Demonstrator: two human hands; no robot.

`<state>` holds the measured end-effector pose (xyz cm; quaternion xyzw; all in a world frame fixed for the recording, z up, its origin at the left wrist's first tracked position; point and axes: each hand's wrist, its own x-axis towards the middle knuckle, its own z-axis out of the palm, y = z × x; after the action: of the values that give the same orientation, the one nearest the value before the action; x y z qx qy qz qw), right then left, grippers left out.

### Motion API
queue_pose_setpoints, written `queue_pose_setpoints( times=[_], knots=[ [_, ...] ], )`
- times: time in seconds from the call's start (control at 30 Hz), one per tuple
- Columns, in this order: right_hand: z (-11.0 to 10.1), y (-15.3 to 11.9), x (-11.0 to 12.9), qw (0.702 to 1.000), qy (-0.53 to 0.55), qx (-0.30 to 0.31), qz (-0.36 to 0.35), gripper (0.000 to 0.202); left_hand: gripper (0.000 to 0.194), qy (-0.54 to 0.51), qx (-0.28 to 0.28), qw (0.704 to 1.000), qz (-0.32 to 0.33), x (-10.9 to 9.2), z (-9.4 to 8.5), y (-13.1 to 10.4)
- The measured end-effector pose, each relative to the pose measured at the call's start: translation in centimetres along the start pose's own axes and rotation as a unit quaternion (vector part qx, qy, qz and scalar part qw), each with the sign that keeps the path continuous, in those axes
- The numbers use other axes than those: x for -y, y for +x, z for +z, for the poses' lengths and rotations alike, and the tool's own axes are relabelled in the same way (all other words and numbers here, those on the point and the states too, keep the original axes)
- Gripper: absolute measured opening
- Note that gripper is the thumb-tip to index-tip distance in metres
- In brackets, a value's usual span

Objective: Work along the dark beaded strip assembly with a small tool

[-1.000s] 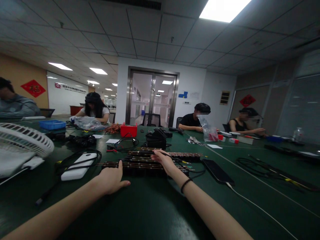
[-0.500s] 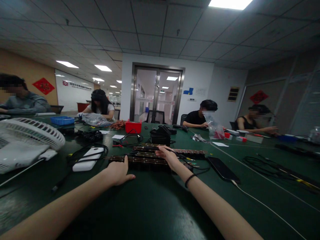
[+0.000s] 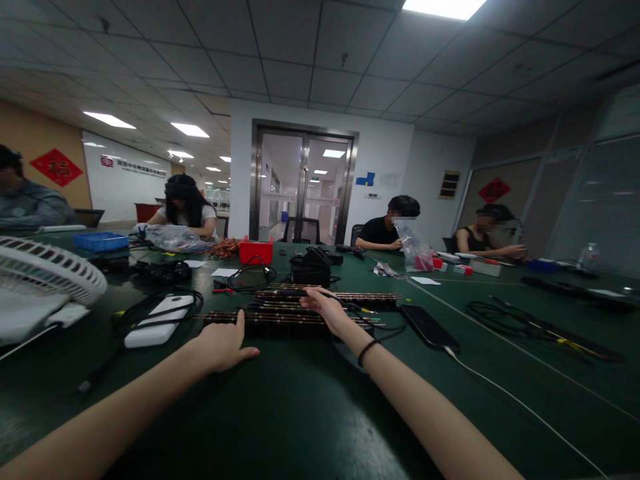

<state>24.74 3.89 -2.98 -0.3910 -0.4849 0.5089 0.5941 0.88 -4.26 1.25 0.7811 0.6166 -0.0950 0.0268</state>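
Observation:
Several long, thin dark strips with copper-coloured lines [image 3: 280,319] lie side by side on the green table in front of me. At their left end rests my left hand [image 3: 220,343], its index finger and thumb spread apart and the other fingers partly hidden. My right hand [image 3: 325,308] reaches over the middle of the strips with its fingers stretched out. Close to those fingertips is a black cable [image 3: 360,310] that runs across the strips to the right. Whether the fingertips touch the cable or the strips, I cannot tell.
Left of the strips are a white power bank [image 3: 159,323] with a black cable and a white fan [image 3: 45,287]. A phone [image 3: 430,327] on a charging cord lies at right. Beyond stand a red bin [image 3: 256,252] and a black device [image 3: 310,268]. Several people sit around the table.
The view has turned slightly to the right, so everything appears shifted left. Both hands keep nearly the same place at the strips.

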Motion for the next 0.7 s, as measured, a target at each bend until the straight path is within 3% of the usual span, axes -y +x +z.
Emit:
queue_pose_setpoints(
  times=[0.7],
  knots=[
    [-0.03, 0.03, -0.12, 1.000, 0.003, 0.020, 0.002, 0.025, 0.089, 0.005, 0.004, 1.000, -0.006, 0.32, 0.34, 0.34]
  ],
)
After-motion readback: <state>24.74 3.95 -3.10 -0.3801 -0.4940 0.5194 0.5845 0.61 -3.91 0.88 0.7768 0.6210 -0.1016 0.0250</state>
